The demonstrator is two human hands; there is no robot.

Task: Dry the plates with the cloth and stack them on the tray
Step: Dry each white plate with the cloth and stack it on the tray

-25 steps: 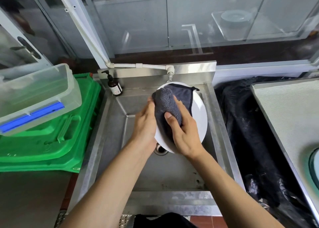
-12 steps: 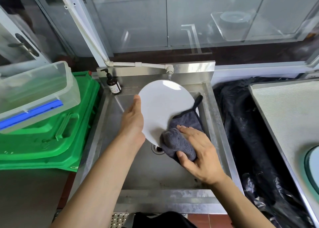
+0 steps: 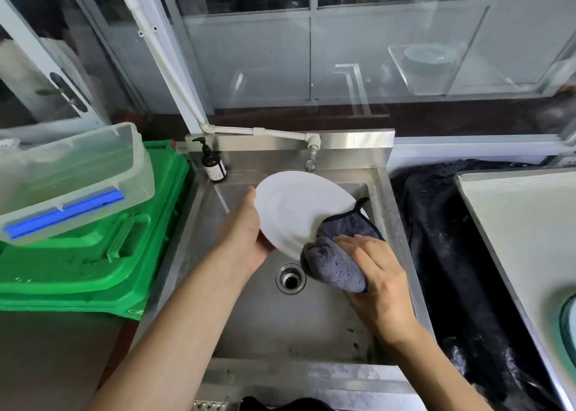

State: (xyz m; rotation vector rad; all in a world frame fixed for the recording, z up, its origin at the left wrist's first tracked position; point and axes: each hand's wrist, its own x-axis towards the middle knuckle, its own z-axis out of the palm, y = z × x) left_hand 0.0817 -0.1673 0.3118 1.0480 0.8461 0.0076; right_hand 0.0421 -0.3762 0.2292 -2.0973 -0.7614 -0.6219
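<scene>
We hold the plate (image 3: pixel 296 211) tilted over the sink (image 3: pixel 324 323), left hand (image 3: pixel 246 239) gripping its left rim, thumb on the near face, fingers hidden behind. Right hand (image 3: pixel 374 273) clenches the bunched cloth (image 3: pixel 336 264) against the plate's lower right edge. Plate looks rigid, smooth, probably ceramic: likely slippery if wet, and it would chip or break if dropped on the steel. Best held by the rim, as now, with opposing thumb and fingers. Cloth is soft, thick and light, so it bunches anywhere. No tray clearly in view.
</scene>
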